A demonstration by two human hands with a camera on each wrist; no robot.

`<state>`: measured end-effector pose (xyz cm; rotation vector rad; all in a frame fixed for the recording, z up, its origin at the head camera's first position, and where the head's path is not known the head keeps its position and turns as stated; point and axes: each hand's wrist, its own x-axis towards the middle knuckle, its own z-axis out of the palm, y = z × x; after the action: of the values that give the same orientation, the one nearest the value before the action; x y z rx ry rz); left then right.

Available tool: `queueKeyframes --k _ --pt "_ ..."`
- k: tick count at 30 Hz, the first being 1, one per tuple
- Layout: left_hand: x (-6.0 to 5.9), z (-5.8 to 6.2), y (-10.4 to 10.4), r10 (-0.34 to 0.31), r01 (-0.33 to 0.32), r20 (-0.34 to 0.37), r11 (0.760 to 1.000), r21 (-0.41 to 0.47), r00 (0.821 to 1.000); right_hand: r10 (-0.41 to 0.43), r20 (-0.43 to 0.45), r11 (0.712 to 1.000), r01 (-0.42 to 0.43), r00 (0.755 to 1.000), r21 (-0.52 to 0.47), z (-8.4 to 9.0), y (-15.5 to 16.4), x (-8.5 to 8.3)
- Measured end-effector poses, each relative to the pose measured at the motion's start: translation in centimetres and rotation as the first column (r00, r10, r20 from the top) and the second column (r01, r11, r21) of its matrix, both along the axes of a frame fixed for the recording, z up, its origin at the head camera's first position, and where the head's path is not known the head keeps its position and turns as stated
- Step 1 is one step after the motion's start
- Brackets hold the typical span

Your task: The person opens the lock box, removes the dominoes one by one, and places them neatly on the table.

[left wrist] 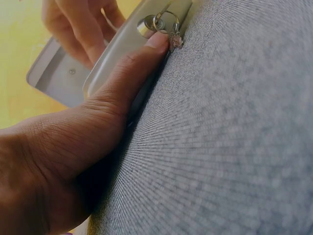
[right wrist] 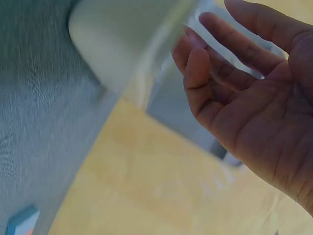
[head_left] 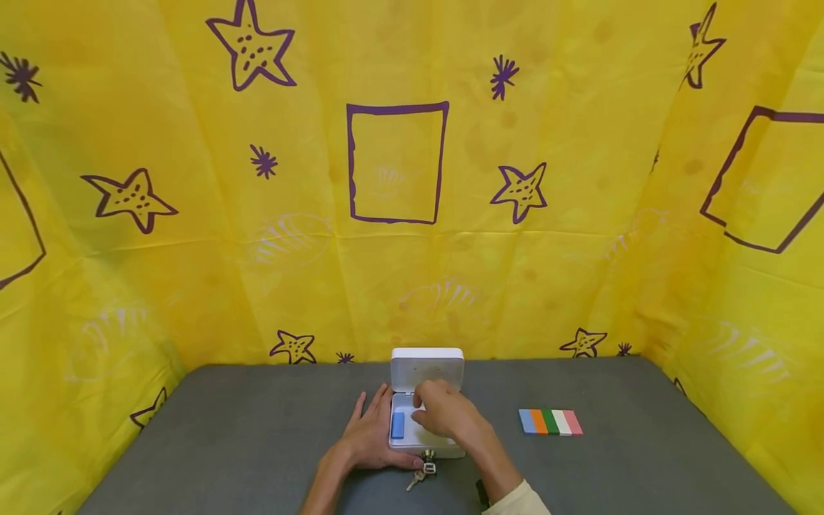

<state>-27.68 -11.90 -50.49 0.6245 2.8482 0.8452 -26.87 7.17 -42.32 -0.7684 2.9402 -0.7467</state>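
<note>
Left hand (head_left: 372, 436) lies flat against the nine o'clock side of a small white box (head_left: 425, 429) on the grey bench (head_left: 225, 443), fingers straight and pressed along the box wall. In the left wrist view its thumb (left wrist: 128, 73) stretches along the front wall of the box, the tip just beside the lock (left wrist: 146, 25) and the key ring (left wrist: 166, 22) that hangs from it. The keys (head_left: 421, 473) trail onto the bench at six o'clock of the box.

The right hand (head_left: 447, 415) hovers over the open tray of the box, its fingers loosely curved downward. The right wrist view shows its palm and fingers (right wrist: 230, 54) relaxed and spread a little, holding nothing, with the box's lid (right wrist: 122, 39) blurred close by. Whether the fingertips touch the inside of the box cannot be told.

The lid (head_left: 428, 368) stands upright at twelve o'clock of the tray. Inside the tray, toward its nine o'clock edge, lies a blue block (head_left: 398, 425).

At three o'clock, well apart from the box, a row of flat blocks (head_left: 551, 422) lies side by side on the bench, touching one another: blue, orange, green, white, pink. A yellow cloth (head_left: 399, 214) with purple stars and squares hangs behind and to both sides.
</note>
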Motion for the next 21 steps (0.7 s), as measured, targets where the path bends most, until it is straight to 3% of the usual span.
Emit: queueKeyframes --k 4,9,14,21 --pt "0.0 -0.1 -0.1 -0.005 0.006 -0.03 1.0 0.007 1.0 0.003 -0.039 0.995 0.001 0.999 0.102 -1.1 -1.5 0.3" --pt "0.0 -0.1 0.0 -0.01 0.01 -0.018 1.0 -0.004 1.0 -0.024 -0.111 0.977 0.047 0.993 0.207 -2.2 -2.6 0.8" --pt "-0.2 -0.7 -0.1 -0.009 0.009 -0.016 1.0 0.009 1.0 -0.052 -0.146 0.975 0.082 0.988 0.208 -2.7 -3.0 1.1" --pt "-0.9 -1.2 -0.1 0.001 -0.001 -0.001 1.0 0.014 1.0 -0.03 -0.169 0.986 0.057 0.985 0.156 -2.7 -2.8 0.9"
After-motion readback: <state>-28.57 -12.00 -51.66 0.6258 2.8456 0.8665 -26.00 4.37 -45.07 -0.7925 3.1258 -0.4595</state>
